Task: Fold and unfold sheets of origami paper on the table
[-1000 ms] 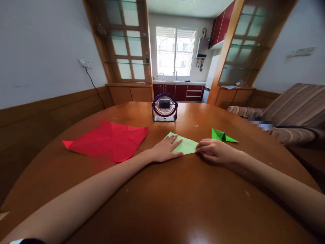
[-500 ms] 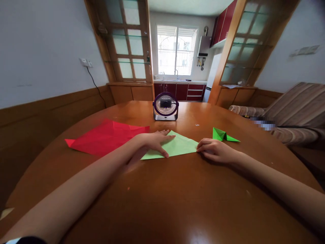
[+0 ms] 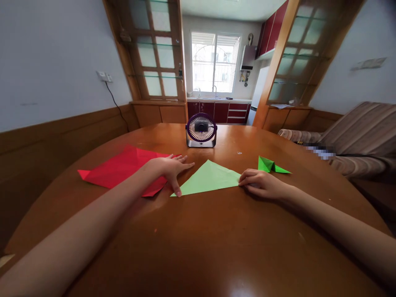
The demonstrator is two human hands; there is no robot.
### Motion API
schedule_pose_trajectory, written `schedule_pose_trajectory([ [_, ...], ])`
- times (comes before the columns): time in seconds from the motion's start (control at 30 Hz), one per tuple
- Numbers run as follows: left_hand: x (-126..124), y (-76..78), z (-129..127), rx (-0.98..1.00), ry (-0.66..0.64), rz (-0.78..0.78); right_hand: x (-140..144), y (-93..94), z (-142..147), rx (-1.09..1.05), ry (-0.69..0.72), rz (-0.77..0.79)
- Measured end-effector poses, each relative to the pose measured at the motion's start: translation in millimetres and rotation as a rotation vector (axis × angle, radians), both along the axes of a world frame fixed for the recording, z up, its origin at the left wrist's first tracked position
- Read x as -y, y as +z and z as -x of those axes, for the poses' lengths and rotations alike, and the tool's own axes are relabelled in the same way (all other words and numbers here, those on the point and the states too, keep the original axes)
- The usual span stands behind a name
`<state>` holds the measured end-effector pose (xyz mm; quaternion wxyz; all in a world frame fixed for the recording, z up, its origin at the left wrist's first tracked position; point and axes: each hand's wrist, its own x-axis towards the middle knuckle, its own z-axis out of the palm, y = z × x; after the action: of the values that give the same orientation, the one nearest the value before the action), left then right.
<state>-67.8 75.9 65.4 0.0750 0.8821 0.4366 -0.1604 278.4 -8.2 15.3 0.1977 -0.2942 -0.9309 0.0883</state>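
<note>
A light green sheet of paper (image 3: 208,178), folded into a triangle, lies flat on the table with its long edge towards me. My right hand (image 3: 258,182) pinches its right corner between thumb and fingers. At the left corner, my left hand (image 3: 173,169) is spread open, its thumb on the paper near the long edge and its fingers stretched out over the table. Red paper (image 3: 120,165) with creases lies under and beyond my left forearm, partly hidden by it. Just past my right hand stands a folded bright green paper piece (image 3: 266,165).
A small round fan (image 3: 201,130) on a stand faces me near the far edge of the wooden table (image 3: 216,247). A tiny pale scrap (image 3: 239,153) lies right of it. A striped armchair (image 3: 355,136) stands beyond the table on the right.
My left hand has slid left along the light green paper, from its middle to its left corner, uncovering more of it. My right hand has stayed at the right corner.
</note>
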Motion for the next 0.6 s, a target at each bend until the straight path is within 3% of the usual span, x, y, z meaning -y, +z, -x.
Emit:
schedule_pose_trajectory([
  [0.23,13,6.5,14,-0.054,0.078,-0.01,-1,-1.0,-1,-0.001,0.002,0.014],
  [0.6,4,7.2,23,-0.032,0.076,0.053,-1,-1.5,0,-0.001,0.006,-0.013],
])
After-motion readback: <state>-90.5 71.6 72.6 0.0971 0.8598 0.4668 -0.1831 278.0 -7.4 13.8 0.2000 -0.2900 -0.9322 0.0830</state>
